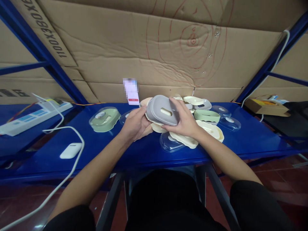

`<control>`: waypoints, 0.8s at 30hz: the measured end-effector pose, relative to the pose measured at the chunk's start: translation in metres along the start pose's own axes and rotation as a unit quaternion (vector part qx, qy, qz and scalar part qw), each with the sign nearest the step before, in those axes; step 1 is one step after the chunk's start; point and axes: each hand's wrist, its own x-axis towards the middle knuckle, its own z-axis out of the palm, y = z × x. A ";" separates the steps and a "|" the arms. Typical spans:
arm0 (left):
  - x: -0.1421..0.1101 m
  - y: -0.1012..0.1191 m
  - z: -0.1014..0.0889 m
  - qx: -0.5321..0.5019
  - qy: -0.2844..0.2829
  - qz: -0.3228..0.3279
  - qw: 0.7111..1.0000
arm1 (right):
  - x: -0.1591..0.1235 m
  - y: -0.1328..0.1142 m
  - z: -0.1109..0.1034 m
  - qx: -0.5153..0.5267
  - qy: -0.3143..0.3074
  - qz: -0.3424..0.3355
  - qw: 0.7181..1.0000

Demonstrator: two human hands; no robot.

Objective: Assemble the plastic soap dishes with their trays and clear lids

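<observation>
Both hands grip a grey plastic soap box (pixel 163 112) with a slot in its face, tilted above the pile on the blue shelf. My left hand (pixel 137 123) holds its left end, where a pale cream rim shows beneath. My right hand (pixel 184 119) wraps around the right end, thumb along the lower edge. Under and behind the hands lie cream wavy-edged trays (pixel 209 130), a green tray (pixel 206 116) and a clear lid (pixel 170 142). What lies directly beneath the grey piece is partly hidden.
A green box with clear lid (pixel 105 119) stands left on the blue shelf (pixel 93 150). Nearby are a lit phone (pixel 131 93), a white earphone case (pixel 71 150), a white cable (pixel 80 138) and a power strip (pixel 36 117). More clear lids (pixel 229 123) lie right; a cardboard box (pixel 267 107) sits beyond.
</observation>
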 end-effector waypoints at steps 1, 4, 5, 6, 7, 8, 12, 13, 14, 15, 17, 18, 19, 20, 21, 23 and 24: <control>0.001 0.000 -0.002 0.002 -0.004 -0.006 1.000 | 0.000 0.000 -0.001 0.007 -0.005 0.011 1.000; 0.001 0.002 -0.006 0.014 -0.042 -0.014 0.999 | 0.002 -0.001 -0.004 0.062 -0.020 0.061 0.996; 0.000 0.002 -0.007 0.024 -0.061 -0.007 0.998 | 0.003 -0.002 -0.005 0.096 -0.027 0.084 0.991; -0.001 0.002 -0.008 0.042 -0.079 0.009 0.996 | 0.003 -0.003 -0.006 0.134 -0.035 0.109 0.984; -0.002 0.001 -0.007 0.068 -0.089 0.031 0.993 | 0.004 -0.004 -0.007 0.171 -0.043 0.134 0.975; -0.003 -0.001 -0.007 0.096 -0.091 0.055 0.990 | 0.004 -0.005 -0.007 0.204 -0.049 0.156 0.965; -0.004 -0.015 -0.007 0.167 -0.084 0.103 0.977 | 0.003 -0.011 -0.006 0.272 -0.064 0.194 0.941; -0.003 -0.019 -0.008 0.167 -0.091 0.104 0.976 | 0.002 -0.013 -0.005 0.275 -0.071 0.198 0.938; -0.001 -0.023 -0.010 0.165 -0.098 0.106 0.976 | 0.002 -0.014 -0.005 0.275 -0.079 0.202 0.937; 0.001 -0.026 -0.013 0.163 -0.102 0.110 0.975 | 0.001 -0.015 -0.005 0.272 -0.085 0.206 0.936; 0.004 -0.031 -0.017 0.162 -0.102 0.120 0.974 | 0.000 -0.015 -0.005 0.261 -0.092 0.207 0.938; 0.006 -0.033 -0.018 0.162 -0.100 0.126 0.974 | -0.001 -0.015 -0.005 0.256 -0.093 0.202 0.941; 0.007 -0.034 -0.019 0.161 -0.098 0.133 0.973 | -0.001 -0.015 -0.004 0.252 -0.094 0.197 0.943; 0.007 -0.034 -0.019 0.161 -0.095 0.139 0.972 | -0.001 -0.014 -0.004 0.249 -0.097 0.191 0.944; 0.007 -0.035 -0.018 0.162 -0.092 0.146 0.972 | -0.001 -0.013 -0.003 0.248 -0.099 0.188 0.945; 0.007 -0.035 -0.016 0.171 -0.082 0.158 0.969 | -0.001 -0.011 -0.001 0.249 -0.102 0.183 0.946; 0.006 -0.035 -0.015 0.177 -0.077 0.160 0.968 | 0.000 -0.010 0.001 0.250 -0.103 0.180 0.946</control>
